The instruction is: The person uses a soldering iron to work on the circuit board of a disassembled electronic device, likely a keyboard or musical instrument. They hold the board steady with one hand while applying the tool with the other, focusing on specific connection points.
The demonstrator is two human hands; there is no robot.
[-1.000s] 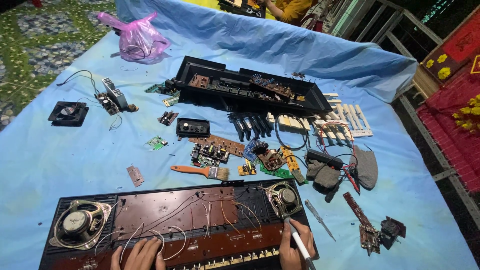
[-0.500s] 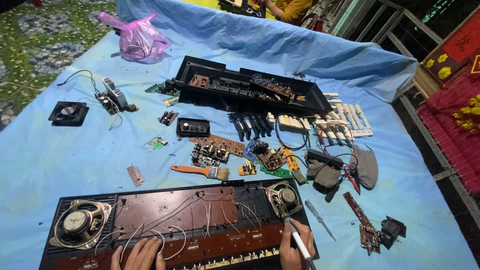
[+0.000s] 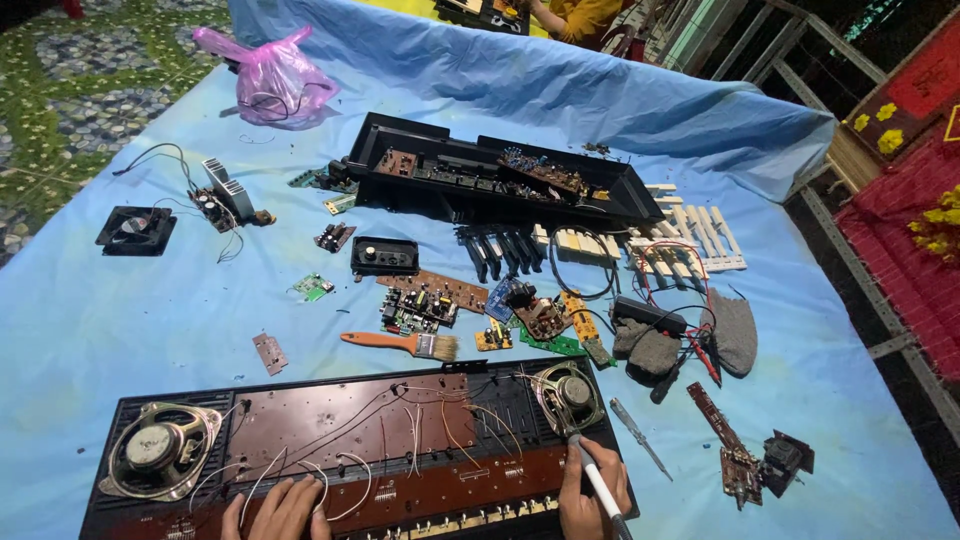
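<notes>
Head view: right hand (image 3: 592, 492) closed round thin white pen-like tool (image 3: 598, 480), tip up at round right speaker (image 3: 570, 395), just above. Left hand (image 3: 280, 508) flat, holding nothing, on long brown opened keyboard board (image 3: 350, 440), near bottom edge.

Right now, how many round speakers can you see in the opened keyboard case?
2. One speaker sits at the case's left end, beyond the left hand. The other speaker is at the right end, just above the right hand holding a white tool.
</notes>
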